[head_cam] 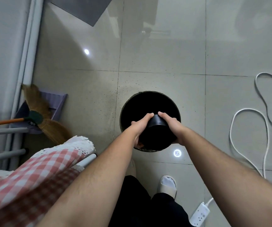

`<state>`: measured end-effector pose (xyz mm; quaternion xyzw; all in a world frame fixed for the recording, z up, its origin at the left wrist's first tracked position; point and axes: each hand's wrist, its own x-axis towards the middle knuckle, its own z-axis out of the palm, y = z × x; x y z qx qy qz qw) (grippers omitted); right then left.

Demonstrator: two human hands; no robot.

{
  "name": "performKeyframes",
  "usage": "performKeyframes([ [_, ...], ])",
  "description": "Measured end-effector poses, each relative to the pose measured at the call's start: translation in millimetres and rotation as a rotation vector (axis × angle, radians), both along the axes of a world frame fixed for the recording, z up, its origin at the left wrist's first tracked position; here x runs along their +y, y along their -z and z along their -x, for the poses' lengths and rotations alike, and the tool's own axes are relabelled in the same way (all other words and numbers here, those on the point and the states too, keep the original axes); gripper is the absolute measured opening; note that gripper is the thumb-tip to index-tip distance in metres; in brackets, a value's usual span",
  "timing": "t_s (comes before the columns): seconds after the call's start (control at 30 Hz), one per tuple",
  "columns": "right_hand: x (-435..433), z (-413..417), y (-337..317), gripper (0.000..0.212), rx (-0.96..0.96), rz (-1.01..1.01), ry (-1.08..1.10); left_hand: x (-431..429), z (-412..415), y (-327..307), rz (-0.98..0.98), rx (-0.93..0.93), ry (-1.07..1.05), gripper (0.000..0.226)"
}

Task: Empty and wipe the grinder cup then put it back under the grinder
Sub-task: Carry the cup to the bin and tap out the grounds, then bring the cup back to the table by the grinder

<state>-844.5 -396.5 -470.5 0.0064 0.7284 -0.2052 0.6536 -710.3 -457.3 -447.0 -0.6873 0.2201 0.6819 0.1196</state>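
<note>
Both hands grip the black grinder cup (156,124), left hand (140,126) and right hand (172,124) clenched around its sides, directly over the round black bin (127,104) on the tiled floor (164,54).

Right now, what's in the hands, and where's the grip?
Both hands hold the black grinder cup over the dark bin. The left hand and the right hand each grip an opposite side wall, fingers reaching toward its far end.
</note>
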Motion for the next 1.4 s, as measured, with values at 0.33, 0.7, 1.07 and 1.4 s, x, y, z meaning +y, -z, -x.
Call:
performKeyframes([
  [0.33, 29, 1, -67, 0.101, -0.018, 0.224, -0.177, 18, -40, -56, 0.175, 0.217, 0.156, 0.072],
  [0.7, 46, -7, -234, 0.113, 0.2, 0.572, -0.496, 54, -74, -194, 0.662, 0.422, 0.136, 0.102],
  [1.07, 37, -76, -393, 0.115, 0.345, 1.05, -0.762, 100, -143, -357, 1.252, 0.256, -0.046, 0.108],
  [1.4, 45, -264, -478, 0.112, 0.151, 1.37, -1.176, 198, -311, -440, 1.482, -0.116, -0.356, 0.105],
])
